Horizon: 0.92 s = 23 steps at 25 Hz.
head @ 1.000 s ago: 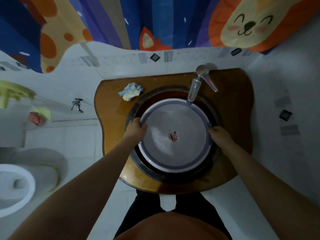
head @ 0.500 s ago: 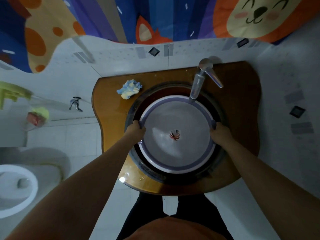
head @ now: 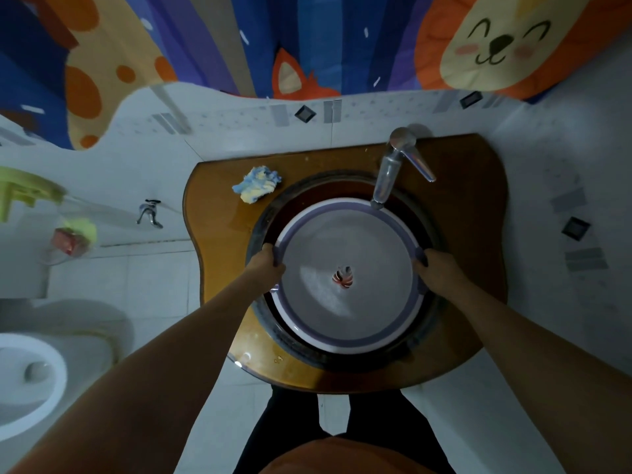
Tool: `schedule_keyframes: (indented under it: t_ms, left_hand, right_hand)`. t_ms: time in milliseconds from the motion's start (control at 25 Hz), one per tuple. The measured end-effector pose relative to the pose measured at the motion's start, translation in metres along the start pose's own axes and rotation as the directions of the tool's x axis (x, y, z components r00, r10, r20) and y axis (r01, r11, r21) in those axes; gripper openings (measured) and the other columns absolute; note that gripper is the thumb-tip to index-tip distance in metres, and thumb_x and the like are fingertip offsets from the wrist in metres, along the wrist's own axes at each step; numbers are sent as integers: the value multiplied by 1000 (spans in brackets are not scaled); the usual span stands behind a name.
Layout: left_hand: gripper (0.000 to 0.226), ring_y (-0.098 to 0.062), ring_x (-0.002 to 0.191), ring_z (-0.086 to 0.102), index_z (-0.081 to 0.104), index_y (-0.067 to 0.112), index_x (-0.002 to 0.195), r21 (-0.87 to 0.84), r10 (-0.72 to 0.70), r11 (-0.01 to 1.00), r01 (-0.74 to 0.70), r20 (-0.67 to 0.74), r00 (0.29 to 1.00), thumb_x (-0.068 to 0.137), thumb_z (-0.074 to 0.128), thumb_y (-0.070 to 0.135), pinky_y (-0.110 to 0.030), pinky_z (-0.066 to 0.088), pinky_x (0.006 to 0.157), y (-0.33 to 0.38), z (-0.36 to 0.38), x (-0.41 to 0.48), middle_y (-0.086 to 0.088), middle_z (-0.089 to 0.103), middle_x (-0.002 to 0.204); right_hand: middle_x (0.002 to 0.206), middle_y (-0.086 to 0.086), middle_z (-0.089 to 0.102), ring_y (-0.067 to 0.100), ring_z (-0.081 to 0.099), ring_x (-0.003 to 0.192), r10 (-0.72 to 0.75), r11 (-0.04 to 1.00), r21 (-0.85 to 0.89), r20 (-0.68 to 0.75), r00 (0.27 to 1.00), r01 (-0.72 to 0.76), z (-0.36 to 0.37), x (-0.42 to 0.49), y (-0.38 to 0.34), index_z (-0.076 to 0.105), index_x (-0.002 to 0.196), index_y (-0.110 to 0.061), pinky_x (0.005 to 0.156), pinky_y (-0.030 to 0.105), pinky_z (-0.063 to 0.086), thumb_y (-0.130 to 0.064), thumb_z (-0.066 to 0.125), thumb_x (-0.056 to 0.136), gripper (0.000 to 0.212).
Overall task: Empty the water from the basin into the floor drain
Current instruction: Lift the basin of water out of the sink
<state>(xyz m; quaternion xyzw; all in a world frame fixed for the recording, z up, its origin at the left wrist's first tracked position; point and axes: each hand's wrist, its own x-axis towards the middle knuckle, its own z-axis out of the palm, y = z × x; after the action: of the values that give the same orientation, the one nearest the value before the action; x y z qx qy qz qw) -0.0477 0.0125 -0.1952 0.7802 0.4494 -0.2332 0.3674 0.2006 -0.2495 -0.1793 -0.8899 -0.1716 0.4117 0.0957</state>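
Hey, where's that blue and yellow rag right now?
The rag lies on the wooden counter, behind and left of the basin, across from the tap.

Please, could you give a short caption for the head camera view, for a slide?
Both hands, left hand and right hand, grip opposite rims of the purple-rimmed basin sitting in the sink under the faucet.

Dim, bluish and flat throughout, with no hard light source in frame. Soft pale sheen on the water in the basin [head: 345,278], left of centre. Small bright glints on the glossy table [head: 219,186] near its lower left edge and on the faucet [head: 393,169]. Deep shadow under the table at lower centre. Strong wide-angle bending: tile lines and curtain [head: 205,39] curve toward the corners. Toilet [head: 30,381] at lower left and forearms soft, slightly smeared; centre sharpest.
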Motion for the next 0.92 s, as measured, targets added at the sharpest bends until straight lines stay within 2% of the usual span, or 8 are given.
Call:
schedule_keyframes:
  t_ms: [80, 200, 320, 440, 640, 760, 920]
  left_hand:
    - [13, -18, 60, 44, 40, 12, 95, -13, 0, 1000, 0, 7, 1000, 95, 52, 14, -28, 32, 49, 0, -1, -3, -5, 45, 75]
    - [13, -16, 61, 43, 42, 11, 97, 0, 23, 1000, -23, 4, 1000, 95, 53, 16, -27, 32, 50, -1, -2, -10, -3, 44, 76]
    - [15, -17, 64, 45, 44, 9, 100, -9, 36, 999, -36, -13, 999, 94, 56, 16, -27, 33, 51, -4, -2, -18, -3, 46, 79]
    - [18, -16, 65, 47, 45, 9, 103, -23, 40, 999, -40, -26, 999, 93, 57, 19, -27, 34, 50, -6, -2, -25, -3, 48, 80]
    - [17, -15, 67, 48, 45, 15, 101, -23, 42, 999, -44, -50, 998, 91, 58, 20, -28, 38, 54, -6, -9, -38, 1, 49, 79]
    - [19, -20, 75, 52, 45, 18, 100, -33, 33, 999, -35, -66, 997, 90, 60, 22, -29, 39, 58, -6, -14, -46, -1, 52, 83]
    - [26, -25, 81, 57, 49, 14, 109, -61, 31, 997, -37, -100, 995, 89, 62, 22, -35, 48, 66, -11, -16, -58, -8, 59, 95]
  right_hand:
    - [76, 1, 51, 12, 51, 66, -12, 1000, -5, -4, 1000, 12, -2, -4, 2, 45, 78, -18, 54, 25, 37, -36, 42, 101, 29]
    - [79, -2, 50, 10, 51, 68, -11, 1000, 16, 0, 1000, 11, -3, -10, 6, 47, 91, -18, 54, 24, 37, -38, 42, 101, 23]
    - [80, -6, 49, 8, 51, 71, -28, 998, 50, -11, 1000, 29, -3, -19, 7, 48, 97, -19, 64, 28, 43, -37, 43, 100, 19]
    - [83, -4, 50, 17, 56, 81, -46, 996, 81, -22, 999, 48, -6, -28, 7, 48, 99, -19, 73, 34, 45, -35, 43, 101, 17]
    - [81, -3, 50, 12, 52, 74, -79, 992, 91, -44, 996, 83, -12, -46, 2, 47, 95, -17, 71, 31, 42, -33, 43, 101, 17]
    - [81, -2, 50, 17, 54, 79, -75, 992, 96, -53, 996, 80, -10, -57, -2, 48, 98, -15, 72, 31, 43, -32, 43, 101, 18]
    - [93, 6, 54, 21, 57, 87, -98, 986, 127, -64, 993, 106, -10, -72, -5, 49, 101, -13, 74, 32, 44, -30, 43, 101, 18]
